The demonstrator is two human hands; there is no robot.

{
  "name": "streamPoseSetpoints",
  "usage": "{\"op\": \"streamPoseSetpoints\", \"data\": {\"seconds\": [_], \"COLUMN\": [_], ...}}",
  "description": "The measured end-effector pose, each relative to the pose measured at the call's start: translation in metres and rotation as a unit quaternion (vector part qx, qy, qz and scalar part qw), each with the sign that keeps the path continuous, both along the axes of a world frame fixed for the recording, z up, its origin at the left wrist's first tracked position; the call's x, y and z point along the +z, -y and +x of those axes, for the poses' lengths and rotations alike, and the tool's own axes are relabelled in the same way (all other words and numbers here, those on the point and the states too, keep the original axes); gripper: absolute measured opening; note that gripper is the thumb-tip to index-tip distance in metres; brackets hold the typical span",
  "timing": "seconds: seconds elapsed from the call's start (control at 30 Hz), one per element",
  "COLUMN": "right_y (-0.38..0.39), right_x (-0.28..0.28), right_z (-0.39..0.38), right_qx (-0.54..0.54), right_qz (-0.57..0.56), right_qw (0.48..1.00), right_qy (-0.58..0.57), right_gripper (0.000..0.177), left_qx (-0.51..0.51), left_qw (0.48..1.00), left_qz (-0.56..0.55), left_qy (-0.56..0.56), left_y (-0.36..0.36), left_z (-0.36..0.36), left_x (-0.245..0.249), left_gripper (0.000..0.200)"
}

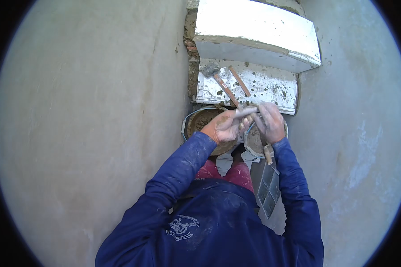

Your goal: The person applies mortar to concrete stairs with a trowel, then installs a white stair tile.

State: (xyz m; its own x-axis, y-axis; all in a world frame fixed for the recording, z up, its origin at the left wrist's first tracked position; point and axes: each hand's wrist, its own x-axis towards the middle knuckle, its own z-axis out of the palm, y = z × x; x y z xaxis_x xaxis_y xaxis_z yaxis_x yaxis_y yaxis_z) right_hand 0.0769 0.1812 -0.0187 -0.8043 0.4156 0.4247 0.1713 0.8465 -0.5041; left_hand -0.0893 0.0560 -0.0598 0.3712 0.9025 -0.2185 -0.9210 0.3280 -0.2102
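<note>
Seemingly, left hand (225, 127) and right hand (270, 123) both grip a grey rod (246, 111); shirt emblem (182, 226) lettering unreadable.

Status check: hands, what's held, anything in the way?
Left hand shut on thin grey piece; right hand curled at its other end, grip unclear. Both over mortar bucket. Hammer lies on white block beyond, apart.
</note>
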Motion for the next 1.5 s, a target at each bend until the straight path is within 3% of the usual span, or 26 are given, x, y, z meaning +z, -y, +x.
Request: {"op": "streamPoseSetpoints", "data": {"seconds": [0.1, 0.2, 0.27, 0.43, 0.53, 0.67, 0.77, 0.8, 1.0, 1.5], "right_y": [-0.025, -0.056, -0.084, -0.133, -0.142, -0.147, -0.152, -0.153, -0.156, -0.162], "right_x": [0.001, -0.007, -0.02, -0.044, -0.059, -0.067, -0.075, -0.077, -0.08, -0.086], "right_z": [-0.043, -0.083, -0.111, -0.178, -0.209, -0.23, -0.234, -0.233, -0.227, -0.225], "right_qx": [-0.021, -0.048, -0.046, -0.034, -0.02, 0.004, 0.01, 0.011, 0.005, -0.007], "right_qz": [0.011, 0.066, 0.102, 0.159, 0.19, 0.212, 0.213, 0.216, 0.223, 0.204], "right_qw": [1.0, 0.996, 0.993, 0.969, 0.953, 0.936, 0.935, 0.937, 0.948, 0.968], "right_qy": [-0.011, 0.029, 0.047, 0.185, 0.235, 0.281, 0.285, 0.275, 0.229, 0.147], "right_gripper": [0.03, 0.025, 0.021, 0.016, 0.018, 0.018, 0.018, 0.019, 0.021, 0.021], "left_qx": [0.055, 0.061, 0.124, 0.219, 0.253, 0.227, 0.175, 0.174, 0.171, 0.202], "left_qw": [0.997, 0.976, 0.927, 0.74, 0.662, 0.582, 0.385, 0.412, 0.326, 0.327], "left_qz": [-0.045, -0.056, -0.142, -0.356, -0.352, -0.364, -0.342, -0.334, -0.327, -0.283], "left_qy": [-0.007, -0.201, -0.324, -0.528, -0.612, -0.691, -0.839, -0.83, -0.87, -0.879], "left_y": [-0.019, -0.019, -0.018, -0.055, -0.084, -0.104, -0.116, -0.117, -0.122, -0.118], "left_z": [-0.034, -0.073, -0.101, -0.175, -0.212, -0.233, -0.236, -0.233, -0.233, -0.24], "left_x": [0.005, 0.01, -0.012, -0.034, -0.041, -0.06, -0.074, -0.065, -0.064, -0.074], "left_gripper": [0.031, 0.037, 0.034, 0.029, 0.032, 0.034, 0.038, 0.044, 0.042, 0.031]}}
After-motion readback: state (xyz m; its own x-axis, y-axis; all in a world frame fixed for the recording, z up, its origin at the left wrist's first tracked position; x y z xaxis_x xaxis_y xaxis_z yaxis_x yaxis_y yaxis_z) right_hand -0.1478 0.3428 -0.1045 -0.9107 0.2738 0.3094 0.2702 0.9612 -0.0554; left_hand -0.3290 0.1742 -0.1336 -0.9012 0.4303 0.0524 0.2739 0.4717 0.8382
